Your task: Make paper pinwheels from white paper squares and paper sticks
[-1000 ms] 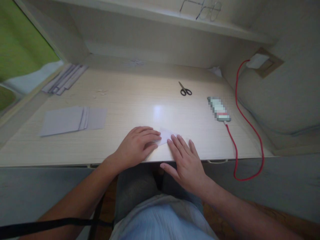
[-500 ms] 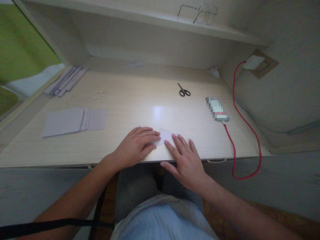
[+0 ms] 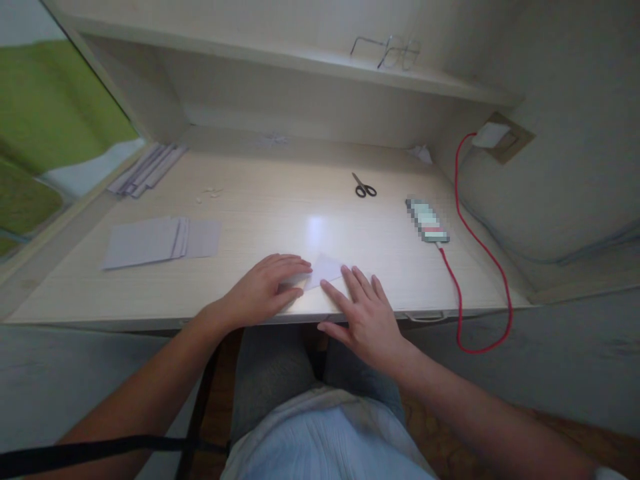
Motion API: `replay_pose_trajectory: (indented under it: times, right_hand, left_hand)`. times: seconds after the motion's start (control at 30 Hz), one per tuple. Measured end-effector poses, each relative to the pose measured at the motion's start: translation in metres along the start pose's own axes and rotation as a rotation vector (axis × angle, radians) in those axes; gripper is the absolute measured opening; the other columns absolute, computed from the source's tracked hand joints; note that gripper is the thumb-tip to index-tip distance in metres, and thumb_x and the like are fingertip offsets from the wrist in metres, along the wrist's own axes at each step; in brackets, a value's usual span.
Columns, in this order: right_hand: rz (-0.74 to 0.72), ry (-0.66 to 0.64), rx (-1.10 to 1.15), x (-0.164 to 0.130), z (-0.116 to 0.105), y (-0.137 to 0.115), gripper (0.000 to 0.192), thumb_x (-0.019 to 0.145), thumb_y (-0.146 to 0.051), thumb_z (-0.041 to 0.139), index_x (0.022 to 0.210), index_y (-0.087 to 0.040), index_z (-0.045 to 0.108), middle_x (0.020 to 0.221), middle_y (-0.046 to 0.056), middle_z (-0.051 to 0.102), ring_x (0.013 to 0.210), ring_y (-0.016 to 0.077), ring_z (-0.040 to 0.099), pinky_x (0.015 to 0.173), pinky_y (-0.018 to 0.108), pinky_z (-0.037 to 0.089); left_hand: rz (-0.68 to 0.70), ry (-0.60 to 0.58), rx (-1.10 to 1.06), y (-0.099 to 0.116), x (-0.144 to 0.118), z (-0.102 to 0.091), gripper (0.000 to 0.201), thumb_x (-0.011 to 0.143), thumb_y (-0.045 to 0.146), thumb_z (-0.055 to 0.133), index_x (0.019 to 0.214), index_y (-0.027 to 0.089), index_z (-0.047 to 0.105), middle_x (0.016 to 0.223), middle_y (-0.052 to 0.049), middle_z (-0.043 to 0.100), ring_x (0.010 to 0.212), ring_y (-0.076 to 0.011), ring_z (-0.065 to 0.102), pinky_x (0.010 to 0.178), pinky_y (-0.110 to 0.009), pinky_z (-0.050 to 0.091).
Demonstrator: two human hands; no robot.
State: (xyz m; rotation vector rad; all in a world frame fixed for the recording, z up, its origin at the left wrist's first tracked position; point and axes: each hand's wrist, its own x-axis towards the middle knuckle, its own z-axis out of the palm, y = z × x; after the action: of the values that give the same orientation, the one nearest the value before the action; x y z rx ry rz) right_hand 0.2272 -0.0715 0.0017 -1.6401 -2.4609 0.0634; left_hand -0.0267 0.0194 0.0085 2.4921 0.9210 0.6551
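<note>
A small folded piece of white paper (image 3: 324, 269) lies on the desk close to its front edge. At its left side is my left hand (image 3: 267, 287), fingers stretched out and the fingertips near or at the paper's edge. My right hand (image 3: 365, 310) rests with spread fingers, the index fingertip on the paper's lower right part. Its thumb hangs over the desk's front edge. Neither hand grips anything. Part of the paper's left side may be hidden under my left fingertips.
Black-handled scissors (image 3: 363, 186) lie farther back. To the right is a phone (image 3: 427, 221) on a red cable (image 3: 451, 270). Flat paper sheets (image 3: 145, 241) and folded paper strips (image 3: 149, 170) lie on the left, with small paper scraps (image 3: 210, 193) between. Glasses (image 3: 395, 53) stand on the shelf.
My left hand has slid slightly left, so more of the paper shows. The right hand stays on the paper. The camera view has tilted up a little.
</note>
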Motion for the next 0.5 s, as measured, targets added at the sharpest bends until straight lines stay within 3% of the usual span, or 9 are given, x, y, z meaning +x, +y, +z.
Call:
replay_pose_trajectory:
  times: [0.5]
  right_hand:
    - [-0.002,0.060,-0.013,0.000,0.001,-0.014,0.080,0.082,-0.047,0.081,0.154,-0.043,0.046,0.167,0.015,0.033,0.151,0.0482,0.029,0.116,0.073,0.022]
  left_hand:
    - [-0.071,0.144,0.113,0.018,0.002,0.019,0.029,0.091,0.033,0.065,0.116,0.020,0.074,0.124,-0.010,0.074,0.121,-0.0266,0.066,0.109,-0.047,0.049]
